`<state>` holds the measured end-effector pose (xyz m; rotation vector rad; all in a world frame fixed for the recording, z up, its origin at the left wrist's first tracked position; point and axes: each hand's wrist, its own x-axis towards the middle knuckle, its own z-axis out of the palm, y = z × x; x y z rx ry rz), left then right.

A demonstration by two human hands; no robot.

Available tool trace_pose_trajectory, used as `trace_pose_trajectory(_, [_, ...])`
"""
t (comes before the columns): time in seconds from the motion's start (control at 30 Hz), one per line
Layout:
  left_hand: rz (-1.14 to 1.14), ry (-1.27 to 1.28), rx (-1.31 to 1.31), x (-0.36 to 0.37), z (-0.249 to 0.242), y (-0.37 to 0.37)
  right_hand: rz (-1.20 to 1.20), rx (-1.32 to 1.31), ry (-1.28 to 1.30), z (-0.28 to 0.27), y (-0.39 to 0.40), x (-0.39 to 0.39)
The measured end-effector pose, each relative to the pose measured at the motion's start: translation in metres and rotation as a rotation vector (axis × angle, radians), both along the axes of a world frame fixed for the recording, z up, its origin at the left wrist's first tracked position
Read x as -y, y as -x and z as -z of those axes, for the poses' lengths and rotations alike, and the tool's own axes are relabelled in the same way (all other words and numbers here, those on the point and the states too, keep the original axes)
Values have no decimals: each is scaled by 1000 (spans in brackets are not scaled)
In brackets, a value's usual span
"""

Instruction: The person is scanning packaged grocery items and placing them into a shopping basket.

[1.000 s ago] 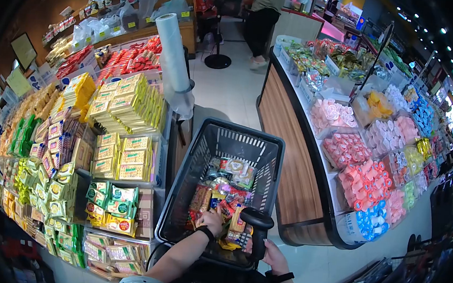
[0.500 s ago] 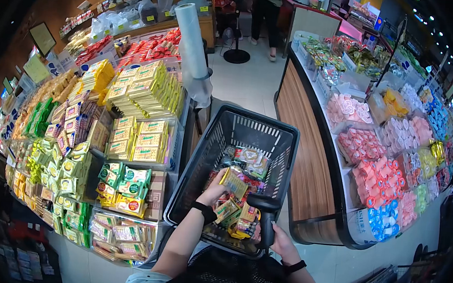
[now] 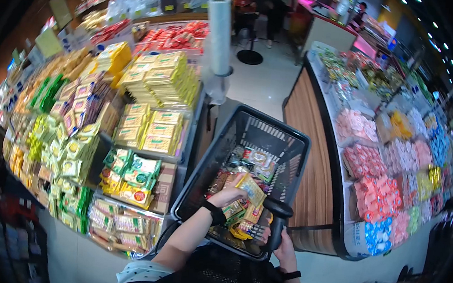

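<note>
A black shopping basket [image 3: 300,148] with slotted walls is in front of me, holding several packaged snacks. My left hand [image 3: 228,195], with a black band at the wrist, reaches inside it. Its fingers are closed on a yellow cracker packet [image 3: 252,190], above other colourful packets [image 3: 235,211]. At the basket's near right corner, my right hand [image 3: 285,250] grips a thick black L-shaped handle [image 3: 276,221]. Its fingers are partly hidden behind the handle. A dark band circles that wrist too.
Left of the basket stands a display of stacked cracker packs [image 3: 158,130] and green and yellow bags [image 3: 132,176]. A plastic bag roll [image 3: 219,38] rises behind it. A wood-sided counter [image 3: 310,165] holds pink sweets [image 3: 376,198] on the right. A person [image 3: 272,16] is farther back.
The view has shifted, so the shelves and basket sit slightly farther right. My left hand has moved right within the basket with the cracker packet, towards the handle. My right hand still grips the handle.
</note>
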<state>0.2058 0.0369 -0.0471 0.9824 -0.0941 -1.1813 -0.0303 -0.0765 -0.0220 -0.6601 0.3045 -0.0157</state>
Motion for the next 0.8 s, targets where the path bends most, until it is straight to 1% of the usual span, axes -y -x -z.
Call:
trace_pose_trajectory(0.03, [4, 53, 53, 1, 0, -2, 92, -67, -75, 1, -1, -1])
trace_pose_trajectory(0.07, [-26, 10, 95, 1, 0, -3, 186, -133, -146, 3, -2, -1])
trace_pose_trajectory(0.1, [-74, 8, 197, -1, -6, -4, 190, -139, -218, 8, -2, 2])
trace_pose_trajectory(0.13, [-122, 4, 296, -4, -10, -4, 248, -194, -201, -1, -5, 0])
trace_pose_trajectory(0.17, [-168, 42, 413, -8, -13, -7, 268, -192, -189, 1, -5, 1])
trace_pose_trajectory(0.2, [-194, 43, 404, -16, -23, -9, 291, -191, -180, 3, -4, 3])
trace_pose_trajectory(0.23, [-241, 93, 476, -25, -43, -12, 259, -66, -242, 1, -6, 2])
trace_pose_trajectory(0.27, [-283, 140, 551, -36, -67, -15, 256, -68, -223, -6, -11, -1])
trace_pose_trajectory(0.3, [-279, 63, 645, -53, -97, -21, 264, -55, -266, -8, -13, -2])
trace_pose_trajectory(0.33, [-309, 50, 704, -68, -120, -26, 272, -39, -307, -8, -14, -2])
trace_pose_trajectory(0.4, [-376, 66, 1213, -93, -131, -54, 276, -8, -292, -9, -19, -1])
trace_pose_trajectory(0.43, [-446, -77, 1357, -104, -134, -67, 307, -26, -272, -10, -21, -2])
trace_pose_trajectory(0.47, [-513, -225, 1493, -115, -136, -80, 382, -125, -287, -14, -20, -3])
trace_pose_trajectory(0.53, [-546, -709, 1711, -129, -129, -104, 300, 59, -367, -4, -20, 1])
trace_pose_trajectory(0.6, [-626, -813, 1690, -141, -106, -130, 331, 40, -399, -5, -18, 2])
trace_pose_trajectory(0.63, [-633, -807, 1687, -144, -92, -142, 368, 17, -441, -6, -17, 1])
trace_pose_trajectory(0.67, [-621, -926, 1639, -147, -76, -151, 388, -32, -322, -6, -18, 1])
trace_pose_trajectory(0.7, [-606, -1042, 1584, -147, -63, -157, 378, -42, -294, -4, -17, 3])
trace_pose_trajectory(0.73, [-610, -1035, 1578, -146, -53, -160, 368, -53, -267, -5, -19, 3])
trace_pose_trajectory(0.8, [-600, -1023, 1471, -146, -40, -159, 401, -100, -231, -8, -20, 1])
